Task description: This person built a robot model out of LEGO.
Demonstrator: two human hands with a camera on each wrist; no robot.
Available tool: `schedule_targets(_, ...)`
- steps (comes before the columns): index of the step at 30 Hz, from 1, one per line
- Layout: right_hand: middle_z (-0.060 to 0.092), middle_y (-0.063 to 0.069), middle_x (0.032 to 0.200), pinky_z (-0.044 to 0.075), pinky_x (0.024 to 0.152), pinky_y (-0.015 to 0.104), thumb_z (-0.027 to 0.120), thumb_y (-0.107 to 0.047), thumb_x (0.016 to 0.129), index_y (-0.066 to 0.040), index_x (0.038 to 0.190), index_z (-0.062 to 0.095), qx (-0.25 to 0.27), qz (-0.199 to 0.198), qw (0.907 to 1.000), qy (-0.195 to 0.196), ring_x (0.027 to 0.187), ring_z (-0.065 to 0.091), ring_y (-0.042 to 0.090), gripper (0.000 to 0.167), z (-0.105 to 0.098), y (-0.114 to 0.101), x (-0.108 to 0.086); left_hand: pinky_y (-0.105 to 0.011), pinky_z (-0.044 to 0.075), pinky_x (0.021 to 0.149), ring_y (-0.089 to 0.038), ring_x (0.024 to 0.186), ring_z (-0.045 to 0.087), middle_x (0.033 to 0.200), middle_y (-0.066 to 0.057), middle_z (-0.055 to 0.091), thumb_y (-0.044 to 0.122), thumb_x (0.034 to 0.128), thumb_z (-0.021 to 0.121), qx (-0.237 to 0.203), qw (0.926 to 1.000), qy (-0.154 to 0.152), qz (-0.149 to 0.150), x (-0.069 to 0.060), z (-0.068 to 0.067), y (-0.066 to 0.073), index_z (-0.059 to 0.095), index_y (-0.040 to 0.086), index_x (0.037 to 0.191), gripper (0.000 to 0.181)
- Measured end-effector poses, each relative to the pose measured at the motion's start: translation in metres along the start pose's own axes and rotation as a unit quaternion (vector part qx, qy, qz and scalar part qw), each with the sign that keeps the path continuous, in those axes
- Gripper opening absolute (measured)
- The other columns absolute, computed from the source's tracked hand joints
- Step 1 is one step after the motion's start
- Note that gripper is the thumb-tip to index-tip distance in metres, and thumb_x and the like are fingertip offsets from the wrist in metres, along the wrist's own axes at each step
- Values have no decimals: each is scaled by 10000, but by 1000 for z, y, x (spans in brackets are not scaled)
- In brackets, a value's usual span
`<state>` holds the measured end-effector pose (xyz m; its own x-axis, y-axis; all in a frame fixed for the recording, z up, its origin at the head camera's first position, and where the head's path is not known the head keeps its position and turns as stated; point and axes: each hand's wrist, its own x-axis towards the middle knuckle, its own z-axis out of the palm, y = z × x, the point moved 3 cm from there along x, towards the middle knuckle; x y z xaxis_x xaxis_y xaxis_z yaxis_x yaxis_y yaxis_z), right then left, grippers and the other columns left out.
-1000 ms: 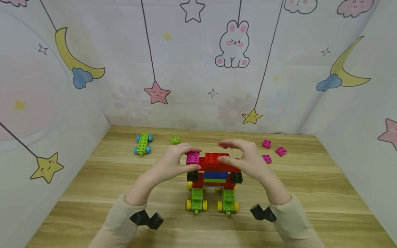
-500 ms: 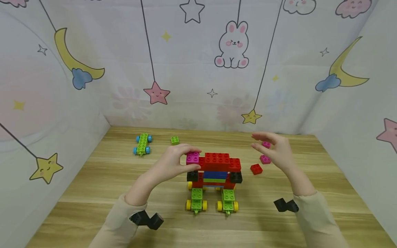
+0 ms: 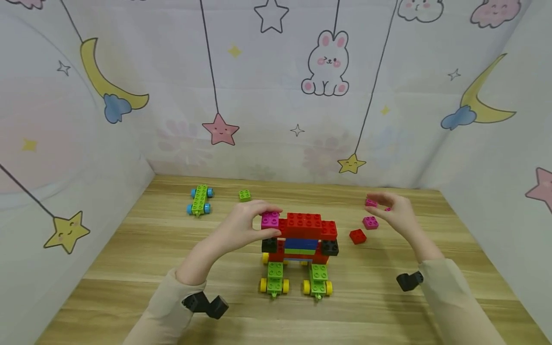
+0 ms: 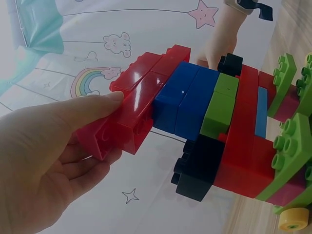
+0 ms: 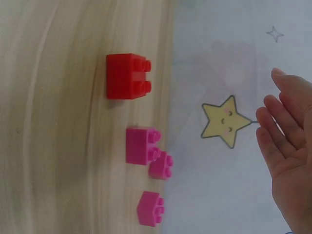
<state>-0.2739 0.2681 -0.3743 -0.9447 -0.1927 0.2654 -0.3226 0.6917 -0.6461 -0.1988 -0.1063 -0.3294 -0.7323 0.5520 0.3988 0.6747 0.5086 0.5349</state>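
At the upper left corner of a toy-brick structure [image 3: 304, 226], my left hand [image 3: 239, 224] holds a pink brick [image 3: 270, 219] between thumb and fingers. In the left wrist view the thumb of this left hand [image 4: 48, 146] lies against the red top bricks [image 4: 141, 85]. Red, blue, green and black bricks make up the body, above green wheeled bases [image 3: 275, 278]. My right hand [image 3: 398, 215] hovers over loose pink bricks [image 3: 370, 222] on the right. In the right wrist view, that right hand [image 5: 292, 141] is empty, its fingers loosely bent and apart from the bricks.
A single red brick [image 3: 358, 236] lies on the wooden table [image 3: 172, 258] right of the structure. At the back left stand a green car base with blue wheels [image 3: 200, 199] and a small green brick [image 3: 244, 195]. Patterned cloth [image 3: 267, 96] encloses the table's back and sides.
My right hand has moved right, away from the structure, to the loose pink bricks. The loose red brick has come into view. My left hand stays at the pink brick.
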Motion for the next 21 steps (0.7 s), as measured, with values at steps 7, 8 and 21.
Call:
schedule_targets(7, 632, 241, 1262, 467, 987, 558, 699, -181, 911, 29, 1270, 612, -126, 239, 9989, -390, 1160, 571, 420, 424, 6, 29, 5, -420, 541, 928, -241, 1092, 649, 1172, -105, 702, 211, 845, 774, -8, 9999, 74, 77, 0, 0, 1, 675, 48, 1203, 406)
schedule_targets(8, 617, 250, 1280, 451, 1008, 566, 698, -176, 911, 35, 1278, 603, -91, 271, 9983, -500, 1183, 554, 435, 434, 7, 32, 6, -416, 541, 928, -240, 1091, 649, 1171, -106, 702, 209, 845, 774, 0, 9999, 83, 83, -1, 0, 1, 675, 48, 1203, 405)
schedule_targets(21, 543, 286, 1357, 376, 1077, 564, 734, -178, 877, 74, 1341, 529, -44, 343, 9913, -1274, 1264, 486, 480, 567, 16, 72, 3, -405, 539, 937, -232, 1100, 646, 1181, -93, 700, 220, 848, 771, -13, 10000, 13, 3, 0, -1, 1, 668, 46, 1216, 419)
